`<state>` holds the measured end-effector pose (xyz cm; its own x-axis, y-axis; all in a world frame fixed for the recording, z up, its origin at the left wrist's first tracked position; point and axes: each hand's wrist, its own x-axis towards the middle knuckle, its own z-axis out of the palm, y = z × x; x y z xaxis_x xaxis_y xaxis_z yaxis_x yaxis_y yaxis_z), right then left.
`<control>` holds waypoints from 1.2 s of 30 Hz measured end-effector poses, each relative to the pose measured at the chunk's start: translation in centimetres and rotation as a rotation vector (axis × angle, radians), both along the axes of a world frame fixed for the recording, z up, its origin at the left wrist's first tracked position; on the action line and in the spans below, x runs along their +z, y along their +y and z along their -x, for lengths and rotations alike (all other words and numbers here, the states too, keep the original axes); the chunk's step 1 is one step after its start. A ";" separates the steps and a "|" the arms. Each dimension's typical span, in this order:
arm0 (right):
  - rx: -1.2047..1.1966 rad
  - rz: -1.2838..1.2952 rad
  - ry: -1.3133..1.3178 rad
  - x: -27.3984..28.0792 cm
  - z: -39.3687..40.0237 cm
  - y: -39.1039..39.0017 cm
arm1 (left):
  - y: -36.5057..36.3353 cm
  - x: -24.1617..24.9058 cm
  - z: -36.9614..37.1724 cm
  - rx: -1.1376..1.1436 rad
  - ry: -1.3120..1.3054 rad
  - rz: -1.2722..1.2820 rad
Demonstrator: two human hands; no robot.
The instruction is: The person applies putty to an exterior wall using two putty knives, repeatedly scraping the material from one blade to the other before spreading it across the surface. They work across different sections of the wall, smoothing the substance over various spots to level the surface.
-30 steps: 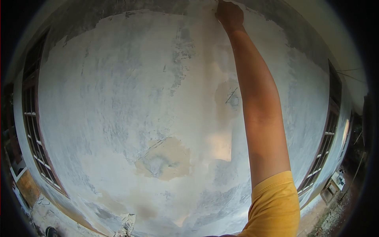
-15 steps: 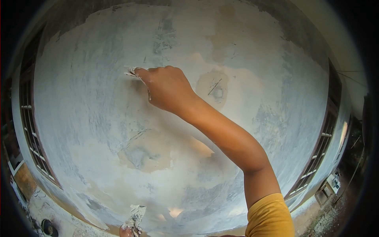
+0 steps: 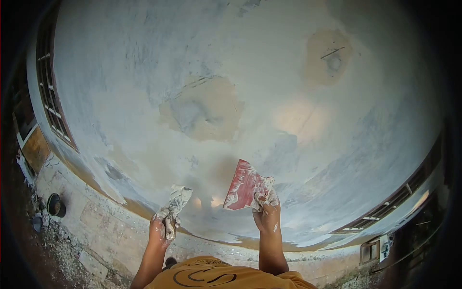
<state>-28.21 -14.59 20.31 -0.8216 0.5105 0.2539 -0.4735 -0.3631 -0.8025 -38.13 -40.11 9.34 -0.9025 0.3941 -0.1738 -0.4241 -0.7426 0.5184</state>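
My right hand, smeared with white putty, grips a red putty spreader by its caked narrow end; the wide blade points up and left. To its left, my left hand is closed round the handle of a putty knife whose small blade is coated with white putty. Both tools are held low in front of my yellow shirt, apart from each other. Behind them rises a grey-white wall with uneven filler, a tan patch at centre and another tan patch at upper right.
Barred windows stand at the left and lower right of the wall. A dark round container sits on the pale paving at lower left, with rubble beside it. A small wooden frame is at lower right.
My right hand has come down from high on the wall, and the red spreader now shows in it. My left hand with the putty knife is more fully in view. The camera has tilted downward.
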 end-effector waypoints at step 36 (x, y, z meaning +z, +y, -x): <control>0.060 0.078 -0.303 -12.8 1.3 -2.5 | 4.0 -3.4 -2.4 -0.178 0.190 0.282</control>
